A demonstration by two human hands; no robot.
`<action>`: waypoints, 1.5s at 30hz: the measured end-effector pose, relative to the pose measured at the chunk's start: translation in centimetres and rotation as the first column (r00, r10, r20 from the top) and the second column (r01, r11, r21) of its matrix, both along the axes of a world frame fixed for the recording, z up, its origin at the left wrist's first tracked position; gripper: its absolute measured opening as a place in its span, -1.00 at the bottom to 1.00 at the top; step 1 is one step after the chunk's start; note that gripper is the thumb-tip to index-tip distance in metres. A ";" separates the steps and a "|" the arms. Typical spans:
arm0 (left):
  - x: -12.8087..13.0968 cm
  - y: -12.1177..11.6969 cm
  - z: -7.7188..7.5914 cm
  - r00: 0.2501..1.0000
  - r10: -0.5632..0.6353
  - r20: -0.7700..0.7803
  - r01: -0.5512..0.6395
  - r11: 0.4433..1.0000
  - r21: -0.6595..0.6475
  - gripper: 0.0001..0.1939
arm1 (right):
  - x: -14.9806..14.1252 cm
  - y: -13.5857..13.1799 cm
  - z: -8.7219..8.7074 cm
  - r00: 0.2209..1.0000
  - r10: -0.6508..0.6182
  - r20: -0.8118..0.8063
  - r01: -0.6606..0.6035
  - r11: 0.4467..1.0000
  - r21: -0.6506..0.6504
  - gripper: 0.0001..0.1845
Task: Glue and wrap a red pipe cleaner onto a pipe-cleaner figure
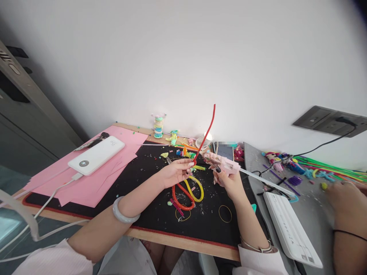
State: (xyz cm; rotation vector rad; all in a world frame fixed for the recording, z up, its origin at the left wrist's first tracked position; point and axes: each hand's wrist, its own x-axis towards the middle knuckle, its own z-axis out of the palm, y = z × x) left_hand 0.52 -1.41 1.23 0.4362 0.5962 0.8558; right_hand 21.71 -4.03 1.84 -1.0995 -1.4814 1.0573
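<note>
Left hand [180, 172] pinches a red stem [209, 130] rising steeply rightward mid-frame; right hand [228, 182] grips a glue gun [230, 164] just right of it.

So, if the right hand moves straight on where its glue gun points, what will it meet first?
Most likely the red strip held by the left hand: the glue gun points towards it, though depth is unclear from this one view.

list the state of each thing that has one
red stem: curved, in left hand
glue gun: in right hand, glue stick loaded
left power bank: flat, cable plugged in
right power bank: lying flat
wall socket: plug inserted
scissors: lying down, opening unclear
pink sheets: piled flat
</note>
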 end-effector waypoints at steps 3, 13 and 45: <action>0.0 0.0 0.1 1.000 0.001 -0.015 -0.001 1.000 0.000 -0.84 | 0.1 0.1 -0.1 1.000 -0.001 -0.021 0.001 1.000 0.015 -0.64; 0.0 0.0 0.2 1.000 -0.004 0.015 0.004 1.000 0.013 -0.85 | 0.3 0.1 -0.2 0.993 -0.081 -0.080 0.086 0.994 0.063 -0.64; 0.0 -0.1 0.5 1.000 0.021 -0.011 -0.021 1.000 -0.003 -0.85 | 0.5 0.1 -0.3 0.999 0.027 -0.043 -0.028 0.999 -0.040 -0.65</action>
